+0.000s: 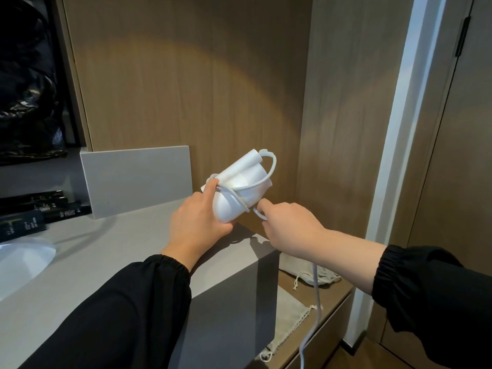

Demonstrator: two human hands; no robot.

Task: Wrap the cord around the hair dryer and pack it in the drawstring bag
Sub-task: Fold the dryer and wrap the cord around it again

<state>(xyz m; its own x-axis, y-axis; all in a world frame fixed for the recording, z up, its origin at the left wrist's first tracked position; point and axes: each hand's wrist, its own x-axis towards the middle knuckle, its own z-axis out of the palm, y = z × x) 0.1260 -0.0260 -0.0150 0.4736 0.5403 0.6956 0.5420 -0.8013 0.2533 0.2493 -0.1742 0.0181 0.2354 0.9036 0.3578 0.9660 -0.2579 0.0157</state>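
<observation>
**White hair dryer (239, 193) in my left hand (197, 219), cord (270, 169) in my right hand (287, 227)**

I hold the hair dryer above the far corner of the grey counter (93, 262); my left hand sits at its 8 o'clock, fingers curled round the rounded body, forefinger stretched up and pressing the cord against it; one loop arcs over the folded handle. My right hand, at the dryer's 4 o'clock, pinches the cord in its fingertips; the slack drops toward 6 o'clock. Both forearms reach forward out of black sleeves. The drawstring bag (290, 315) lies flat on the wooden shelf (335, 294) at 5 o'clock; a crumpled pouch (306, 270) lies just behind it.
</observation>
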